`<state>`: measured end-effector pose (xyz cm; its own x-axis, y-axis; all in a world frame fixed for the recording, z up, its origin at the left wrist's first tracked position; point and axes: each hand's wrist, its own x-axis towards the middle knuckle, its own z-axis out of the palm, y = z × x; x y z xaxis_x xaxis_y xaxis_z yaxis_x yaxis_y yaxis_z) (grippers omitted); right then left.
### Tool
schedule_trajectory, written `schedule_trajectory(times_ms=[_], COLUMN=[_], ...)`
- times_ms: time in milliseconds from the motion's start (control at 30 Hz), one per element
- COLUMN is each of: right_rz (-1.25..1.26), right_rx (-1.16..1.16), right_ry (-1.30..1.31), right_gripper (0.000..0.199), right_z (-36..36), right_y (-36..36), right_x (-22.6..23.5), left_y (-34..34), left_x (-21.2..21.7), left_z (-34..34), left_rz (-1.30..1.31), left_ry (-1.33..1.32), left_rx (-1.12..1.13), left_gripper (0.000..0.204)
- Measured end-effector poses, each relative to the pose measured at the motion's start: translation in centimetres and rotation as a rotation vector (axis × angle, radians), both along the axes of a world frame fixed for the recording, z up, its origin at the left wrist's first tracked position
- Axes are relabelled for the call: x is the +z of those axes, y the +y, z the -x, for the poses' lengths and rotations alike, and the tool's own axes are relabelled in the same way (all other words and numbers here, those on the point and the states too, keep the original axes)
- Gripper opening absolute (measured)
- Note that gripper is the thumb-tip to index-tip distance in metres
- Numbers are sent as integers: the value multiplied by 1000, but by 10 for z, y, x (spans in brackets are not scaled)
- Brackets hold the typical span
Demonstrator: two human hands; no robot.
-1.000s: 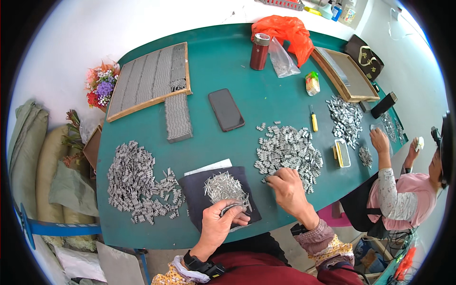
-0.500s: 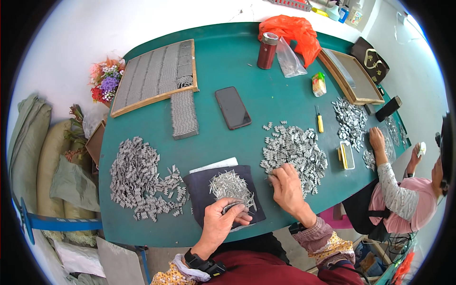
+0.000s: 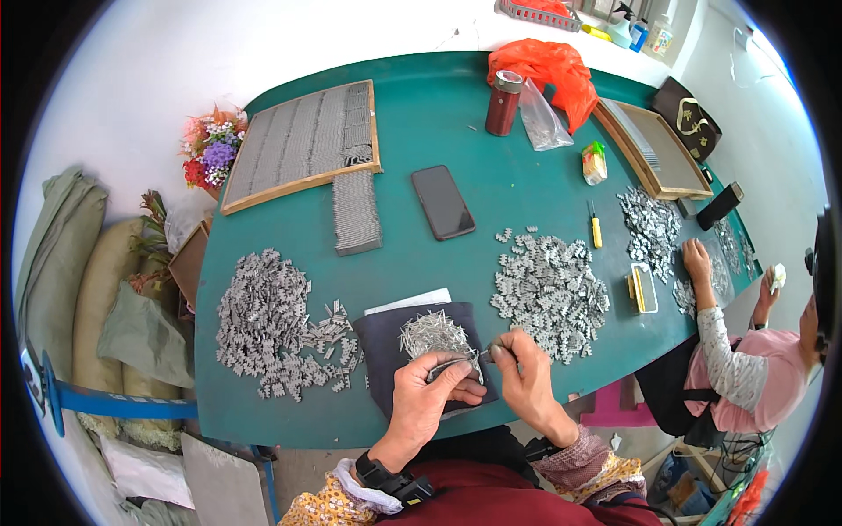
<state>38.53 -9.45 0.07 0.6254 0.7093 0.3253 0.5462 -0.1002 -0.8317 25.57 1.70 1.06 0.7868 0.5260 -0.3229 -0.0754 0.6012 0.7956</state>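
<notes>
Closed fingers and thumb of my left hand (image 3: 431, 393) hold a small grey metal piece (image 3: 445, 368), mostly hidden by the hand. Right beside it, my right hand (image 3: 523, 379) pinches a small metal part (image 3: 485, 356) at the left fingertips; its exact kind is too small to tell. Just beyond my left hand, a heap of thin silvery pins (image 3: 433, 333) lies on a dark folded cloth (image 3: 383, 351). To the left spreads a pile of toothed grey metal pieces (image 3: 263, 324). Another pile of toothed metal pieces (image 3: 551, 294) lies beyond my right hand.
Farther back are a black phone (image 3: 443, 203), a wooden-framed tray (image 3: 298, 145) of grey metal rows, a metal-row block (image 3: 355, 215), a red flask (image 3: 503, 103) and a yellow-handled screwdriver (image 3: 596, 230). At right, a co-worker's hand (image 3: 697, 263) rests near more metal pieces (image 3: 649, 223).
My right hand has moved left from the edge of the right pile to my left hand, its fingertips now meeting the piece there. The whole view has shifted slightly.
</notes>
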Motion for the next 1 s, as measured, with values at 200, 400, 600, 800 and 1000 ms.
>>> schedule_trajectory(times_ms=[200, 400, 600, 800, 1000], right_rz=[-44, 42, 160, 47, 16], right_rx=[187, 54, 122, 144, 255], right_ry=[-458, 200, 243, 46, -214], right_gripper=[11, 15, 10, 13, 15], right_z=[7, 19, 21, 23, 20], right_y=[0, -1, -2, -1, -1], right_x=[4, 8, -3, -9, -1], left_y=[2, 3, 2, 1, 3], left_x=[-6, -5, -11, -15, -13], left_z=[8, 13, 18, 22, 31], left_rz=[44, -10, -101, -118, -189], left_ry=[-4, -32, -5, 15, 113], left_rx=[0, 88, 44, 46, -64], left_gripper=[16, 19, 19, 15, 13])
